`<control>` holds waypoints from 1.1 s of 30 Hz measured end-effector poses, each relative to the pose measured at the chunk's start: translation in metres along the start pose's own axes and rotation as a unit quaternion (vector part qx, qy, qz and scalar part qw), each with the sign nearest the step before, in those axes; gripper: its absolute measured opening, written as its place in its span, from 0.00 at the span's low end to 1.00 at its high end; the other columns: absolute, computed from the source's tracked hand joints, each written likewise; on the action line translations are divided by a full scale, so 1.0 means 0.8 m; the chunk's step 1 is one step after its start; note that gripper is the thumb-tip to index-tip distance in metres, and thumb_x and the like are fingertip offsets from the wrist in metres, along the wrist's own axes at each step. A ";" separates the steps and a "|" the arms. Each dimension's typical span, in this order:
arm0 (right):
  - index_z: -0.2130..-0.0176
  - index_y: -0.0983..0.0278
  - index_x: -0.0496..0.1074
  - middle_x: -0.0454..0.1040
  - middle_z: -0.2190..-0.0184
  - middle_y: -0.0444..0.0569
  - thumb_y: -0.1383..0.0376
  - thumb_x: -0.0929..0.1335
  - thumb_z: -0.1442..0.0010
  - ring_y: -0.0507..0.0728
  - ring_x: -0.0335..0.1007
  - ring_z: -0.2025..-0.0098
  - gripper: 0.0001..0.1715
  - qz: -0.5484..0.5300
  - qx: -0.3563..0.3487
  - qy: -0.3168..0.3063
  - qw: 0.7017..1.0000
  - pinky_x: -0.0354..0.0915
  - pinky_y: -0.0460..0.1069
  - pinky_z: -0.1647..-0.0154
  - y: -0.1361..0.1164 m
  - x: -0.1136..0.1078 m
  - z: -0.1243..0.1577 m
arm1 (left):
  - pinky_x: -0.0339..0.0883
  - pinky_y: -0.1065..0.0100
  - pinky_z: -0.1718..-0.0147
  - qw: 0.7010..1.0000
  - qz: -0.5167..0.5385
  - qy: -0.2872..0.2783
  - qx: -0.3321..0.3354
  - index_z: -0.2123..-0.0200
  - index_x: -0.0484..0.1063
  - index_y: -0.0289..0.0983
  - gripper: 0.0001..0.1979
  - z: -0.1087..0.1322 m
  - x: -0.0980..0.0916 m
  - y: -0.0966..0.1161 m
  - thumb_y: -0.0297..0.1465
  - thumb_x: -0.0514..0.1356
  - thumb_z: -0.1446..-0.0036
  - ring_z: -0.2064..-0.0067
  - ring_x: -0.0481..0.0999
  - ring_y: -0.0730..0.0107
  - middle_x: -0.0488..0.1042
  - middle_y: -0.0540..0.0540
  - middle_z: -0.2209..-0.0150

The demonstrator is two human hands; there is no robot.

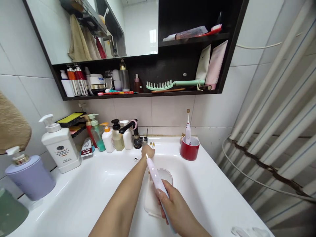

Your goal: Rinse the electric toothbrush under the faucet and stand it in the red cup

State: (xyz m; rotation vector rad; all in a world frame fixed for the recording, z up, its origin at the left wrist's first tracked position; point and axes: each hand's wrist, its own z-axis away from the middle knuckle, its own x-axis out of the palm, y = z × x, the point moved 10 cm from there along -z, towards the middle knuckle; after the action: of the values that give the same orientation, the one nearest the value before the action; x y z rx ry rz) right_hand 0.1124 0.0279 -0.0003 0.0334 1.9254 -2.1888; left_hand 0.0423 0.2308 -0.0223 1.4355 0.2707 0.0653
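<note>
My right hand point(172, 202) is wrapped round a pale pink electric toothbrush handle point(156, 176), tilted over the sink. Its bare metal shaft points up and away, with no brush head on it. Farther back, my left hand point(148, 150) is at the sink's rear ledge, just below the black faucet point(135, 131). Its fingers are curled and mostly hidden, so what they hold cannot be made out. Small gold-and-white pieces point(152, 144) lie beside it. Under the handle, a white cloth point(151, 199) and a round white cup with a dark red rim point(166, 176) lie in the basin.
A red cup point(189, 149) with another electric toothbrush point(188, 130) stands on the right ledge. Several pump bottles point(108, 140) line the back left. Above hangs a dark shelf point(143, 94) with a green hairbrush point(161, 86). Pipes point(271, 131) run along the right.
</note>
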 end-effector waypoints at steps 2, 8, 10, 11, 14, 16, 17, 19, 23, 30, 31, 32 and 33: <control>0.60 0.62 0.56 0.56 0.79 0.41 0.57 0.55 0.50 0.44 0.52 0.86 0.18 0.000 0.004 -0.001 1.000 0.51 0.40 0.90 0.002 0.001 0.000 | 0.56 0.67 0.65 0.999 -0.048 0.008 0.022 0.94 0.52 0.36 0.16 0.000 0.002 0.005 0.18 0.58 0.73 0.61 0.66 0.59 0.67 0.44 0.82; 0.60 0.62 0.56 0.57 0.78 0.41 0.59 0.55 0.50 0.44 0.52 0.86 0.17 0.002 0.010 -0.019 1.000 0.50 0.40 0.90 0.003 0.009 0.002 | 0.52 0.66 0.60 0.989 -0.119 0.031 0.081 0.90 0.55 0.36 0.13 0.010 -0.010 0.025 0.24 0.59 0.69 0.56 0.62 0.60 0.68 0.43 0.74; 0.60 0.62 0.56 0.57 0.79 0.41 0.60 0.55 0.49 0.44 0.52 0.86 0.17 0.003 0.013 -0.023 1.000 0.49 0.40 0.90 0.002 0.010 0.003 | 0.52 0.65 0.60 0.987 -0.127 0.037 0.085 0.89 0.55 0.36 0.12 0.010 -0.016 0.026 0.24 0.59 0.68 0.55 0.61 0.60 0.68 0.42 0.73; 0.60 0.62 0.56 0.57 0.79 0.41 0.60 0.55 0.49 0.44 0.52 0.86 0.16 0.003 0.013 -0.024 1.000 0.49 0.40 0.90 0.001 0.011 0.004 | 0.51 0.65 0.60 0.987 -0.129 0.037 0.084 0.89 0.54 0.36 0.12 0.009 -0.018 0.025 0.23 0.58 0.68 0.54 0.60 0.59 0.68 0.42 0.73; 0.60 0.62 0.56 0.57 0.79 0.41 0.60 0.55 0.49 0.44 0.52 0.86 0.16 0.002 0.005 -0.025 1.000 0.50 0.40 0.90 0.001 0.011 0.004 | 0.50 0.63 0.59 0.990 -0.123 0.031 0.069 0.92 0.52 0.35 0.14 0.006 -0.023 0.017 0.20 0.57 0.68 0.54 0.59 0.57 0.68 0.40 0.74; 0.60 0.62 0.56 0.58 0.79 0.41 0.59 0.54 0.49 0.44 0.52 0.86 0.16 0.000 0.004 -0.022 1.000 0.50 0.40 0.89 0.003 0.009 0.003 | 0.50 0.63 0.58 0.992 -0.110 0.029 0.054 0.93 0.51 0.35 0.15 0.006 -0.029 0.013 0.18 0.56 0.68 0.53 0.59 0.57 0.68 0.40 0.74; 0.60 0.62 0.56 0.58 0.79 0.41 0.59 0.54 0.50 0.44 0.52 0.86 0.16 0.000 0.003 -0.019 1.000 0.51 0.40 0.89 0.004 0.008 0.003 | 0.50 0.63 0.58 0.994 -0.101 0.029 0.044 0.93 0.50 0.35 0.16 0.008 -0.034 0.011 0.17 0.55 0.68 0.53 0.59 0.57 0.68 0.40 0.75; 0.61 0.62 0.56 0.57 0.79 0.41 0.59 0.54 0.50 0.44 0.53 0.86 0.16 0.002 0.001 -0.010 1.000 0.51 0.40 0.89 0.005 0.006 0.001 | 0.52 0.64 0.60 0.997 -0.075 0.026 0.021 0.94 0.51 0.35 0.16 0.014 -0.046 0.006 0.16 0.55 0.68 0.55 0.61 0.57 0.67 0.41 0.78; 0.63 0.63 0.57 0.57 0.80 0.40 0.59 0.54 0.50 0.44 0.52 0.87 0.15 0.018 0.009 -0.005 1.000 0.51 0.40 0.90 0.006 0.005 -0.001 | 0.60 0.68 0.69 0.999 0.015 -0.005 -0.035 0.90 0.57 0.35 0.11 0.044 -0.074 -0.009 0.20 0.54 0.63 0.69 0.69 0.65 0.62 0.47 0.86; 0.68 0.63 0.57 0.57 0.81 0.40 0.60 0.54 0.51 0.44 0.53 0.87 0.12 0.062 0.026 -0.041 0.997 0.49 0.40 0.91 0.016 0.027 0.005 | 0.61 0.78 0.80 0.968 0.217 -0.078 -0.096 0.81 0.61 0.32 0.04 0.107 -0.107 -0.021 0.25 0.53 0.57 0.83 0.63 0.83 0.61 0.53 0.86; 0.68 0.63 0.57 0.57 0.81 0.40 0.60 0.54 0.51 0.44 0.53 0.87 0.12 0.066 0.024 -0.049 0.996 0.49 0.40 0.91 0.017 0.032 0.006 | 0.60 0.79 0.82 0.957 0.256 -0.084 -0.111 0.81 0.61 0.33 0.05 0.114 -0.108 -0.023 0.26 0.54 0.57 0.84 0.63 0.83 0.61 0.53 0.86; 0.67 0.63 0.57 0.57 0.81 0.40 0.60 0.54 0.51 0.44 0.53 0.87 0.12 0.068 0.022 -0.056 0.996 0.49 0.40 0.91 0.018 0.036 0.006 | 0.59 0.80 0.83 0.944 0.293 -0.090 -0.126 0.81 0.60 0.33 0.05 0.119 -0.108 -0.025 0.26 0.55 0.57 0.84 0.62 0.84 0.61 0.53 0.86; 0.67 0.63 0.57 0.57 0.81 0.40 0.59 0.54 0.51 0.44 0.53 0.87 0.12 0.068 0.019 -0.061 0.996 0.50 0.40 0.91 0.020 0.039 0.007 | 0.59 0.81 0.84 0.931 0.324 -0.095 -0.139 0.81 0.60 0.33 0.06 0.123 -0.107 -0.026 0.26 0.55 0.58 0.85 0.62 0.84 0.61 0.53 0.86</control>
State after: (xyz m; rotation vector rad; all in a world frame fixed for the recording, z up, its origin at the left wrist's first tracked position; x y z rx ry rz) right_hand 0.0853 0.0159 -0.0201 0.0349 1.7613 -2.0876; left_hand -0.0213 0.1150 -0.0196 1.1851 -0.3711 0.4825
